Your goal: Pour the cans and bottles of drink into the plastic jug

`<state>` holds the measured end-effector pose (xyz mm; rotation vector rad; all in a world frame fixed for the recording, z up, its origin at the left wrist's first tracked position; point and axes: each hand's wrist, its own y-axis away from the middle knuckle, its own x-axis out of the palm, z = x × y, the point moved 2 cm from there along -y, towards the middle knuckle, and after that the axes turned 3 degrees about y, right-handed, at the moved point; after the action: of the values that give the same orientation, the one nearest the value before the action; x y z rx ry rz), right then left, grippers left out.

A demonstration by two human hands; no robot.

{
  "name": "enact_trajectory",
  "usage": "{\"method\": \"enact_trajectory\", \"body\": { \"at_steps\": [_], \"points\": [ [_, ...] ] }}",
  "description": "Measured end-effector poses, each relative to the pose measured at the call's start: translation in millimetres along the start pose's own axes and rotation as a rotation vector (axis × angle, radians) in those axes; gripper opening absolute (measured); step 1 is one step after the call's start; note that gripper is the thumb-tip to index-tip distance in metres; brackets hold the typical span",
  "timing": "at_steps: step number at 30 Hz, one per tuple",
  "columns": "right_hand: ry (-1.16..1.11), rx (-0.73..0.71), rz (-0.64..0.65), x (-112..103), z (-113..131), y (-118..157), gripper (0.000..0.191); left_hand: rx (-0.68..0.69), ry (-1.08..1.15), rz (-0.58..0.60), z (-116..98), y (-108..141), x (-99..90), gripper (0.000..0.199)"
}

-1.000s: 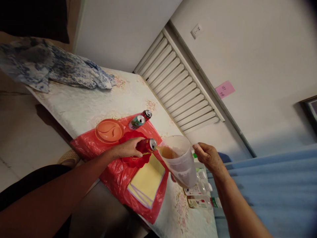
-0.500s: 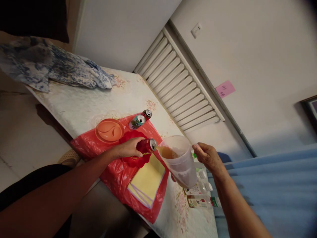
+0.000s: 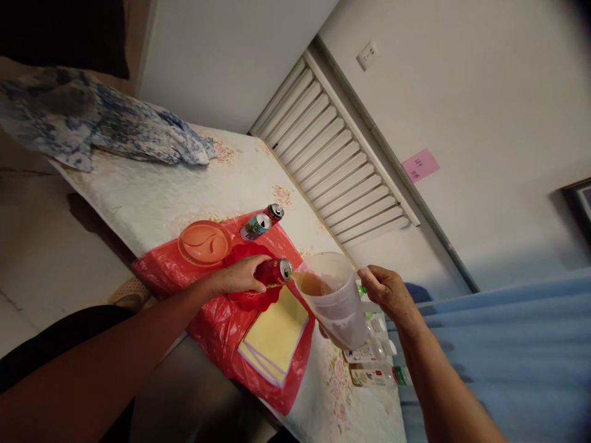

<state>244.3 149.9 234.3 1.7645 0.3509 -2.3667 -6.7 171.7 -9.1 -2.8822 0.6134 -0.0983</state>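
Observation:
My left hand is wrapped round a red can, tipped so that its open top meets the rim of a clear plastic pitcher. Brownish liquid shows inside the pitcher near its mouth. The pitcher leans toward the can, its handle gripped by my right hand. Below the can lies a red scalloped dish, partly hidden by my left hand. Folded yellow cloths rest beside it on a red plastic sheet. An orange divided bowl is left of the dish.
A green-white can and another red can stand behind the dish. Bottles are at the right of the floral tablecloth. A blue-white cloth lies at the far left. A radiator lines the wall.

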Motion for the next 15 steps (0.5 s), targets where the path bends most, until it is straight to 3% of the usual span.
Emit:
{"method": "enact_trajectory", "body": {
  "at_steps": [15],
  "points": [
    [-0.089,0.053,-0.009,10,-12,5,0.055,0.006,0.029,0.01,-4,1,-0.5,0.065]
  ]
}}
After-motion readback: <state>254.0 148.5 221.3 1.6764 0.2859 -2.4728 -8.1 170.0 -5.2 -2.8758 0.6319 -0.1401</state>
